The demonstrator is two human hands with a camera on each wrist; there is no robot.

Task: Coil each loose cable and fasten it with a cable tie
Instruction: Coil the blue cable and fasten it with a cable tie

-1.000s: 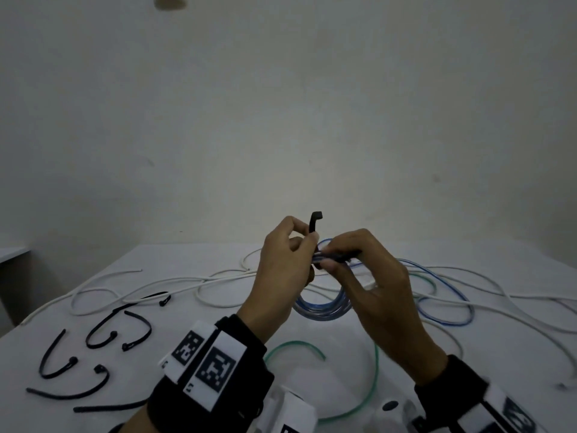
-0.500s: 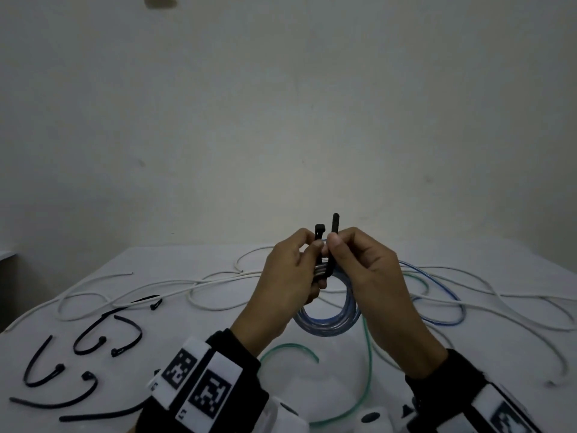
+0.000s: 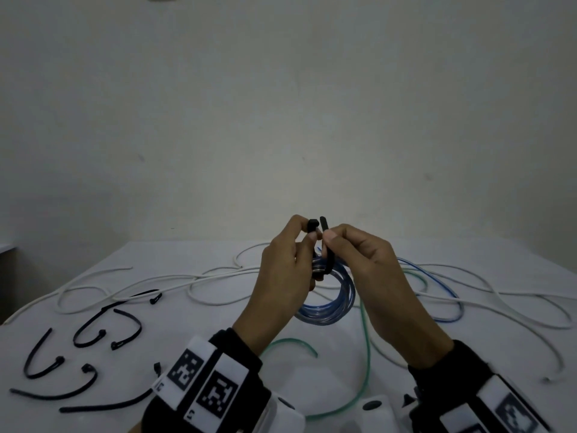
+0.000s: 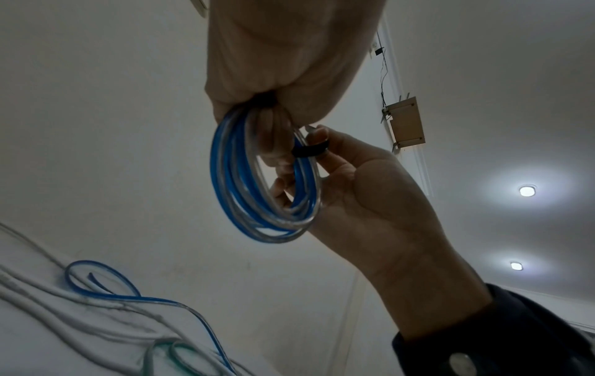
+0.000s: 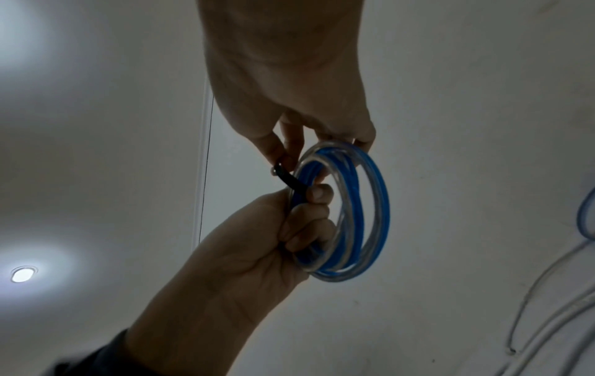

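Observation:
A coil of blue and clear cable point(image 3: 331, 304) hangs above the table between my hands. A black cable tie point(image 3: 327, 260) loops round the top of the coil, and both its ends stick up side by side. My left hand point(image 3: 307, 242) pinches the tie's head end, with its lower fingers curled through the coil. My right hand point(image 3: 331, 242) pinches the tail end just beside it. In the left wrist view the tie point(image 4: 310, 151) crosses the coil point(image 4: 264, 178). In the right wrist view the tie point(image 5: 289, 180) runs from my right fingers to the coil point(image 5: 351, 211).
Several spare black ties point(image 3: 93, 335) lie on the white table point(image 3: 187, 332) at the left. Loose white cables point(image 3: 175, 279) stretch across the back, a loose blue cable point(image 3: 449, 295) lies at the right, and a green cable point(image 3: 365, 364) curves beneath my hands.
My right hand came up from the coil with the tie's tail. The tail now stands close beside the head end that my left hand holds.

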